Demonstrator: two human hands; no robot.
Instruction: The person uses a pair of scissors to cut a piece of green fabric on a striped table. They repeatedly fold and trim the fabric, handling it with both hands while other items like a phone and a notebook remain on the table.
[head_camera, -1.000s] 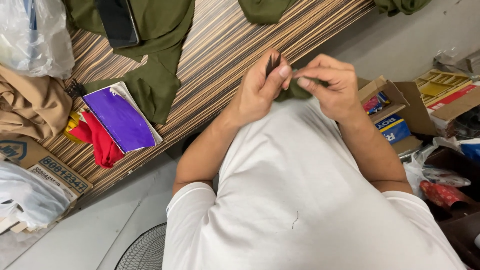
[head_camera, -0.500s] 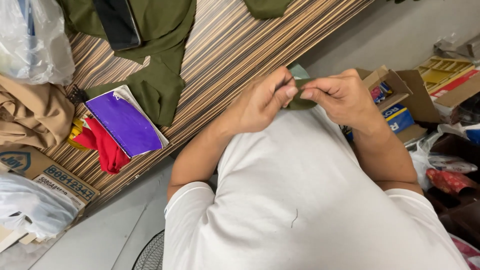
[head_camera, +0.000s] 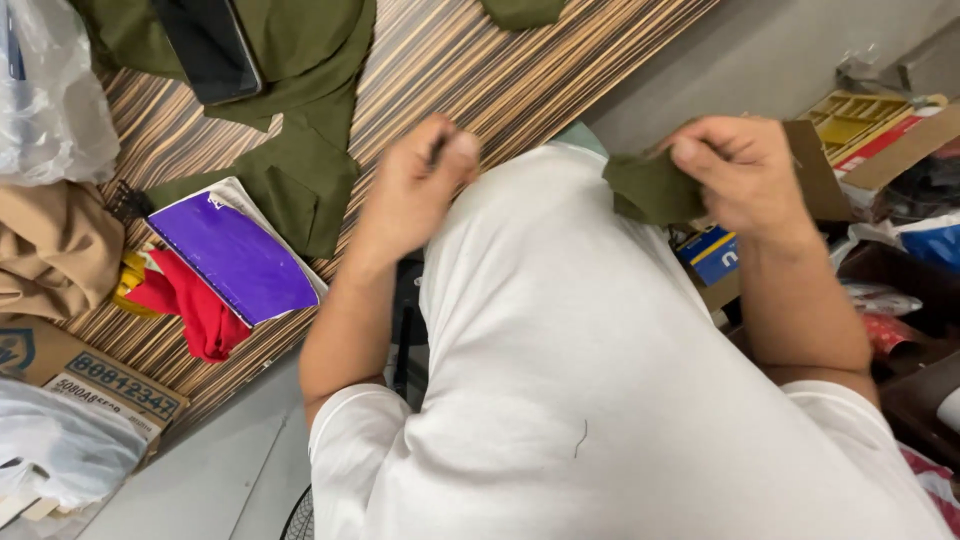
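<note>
Right of the white shirt (head_camera: 600, 380), right hand (head_camera: 745, 175) pinching a green cloth (head_camera: 650, 187). Left hand (head_camera: 415, 185) curled shut on something thin and dark. Looks soft, light; best held by an edge.

A striped wood-grain worktop (head_camera: 480, 70) carries olive green cloth pieces (head_camera: 300, 150) with a dark phone (head_camera: 208, 45) on them at the far left, and nearer, a purple-covered booklet (head_camera: 235, 255) beside red fabric (head_camera: 190, 305).
</note>
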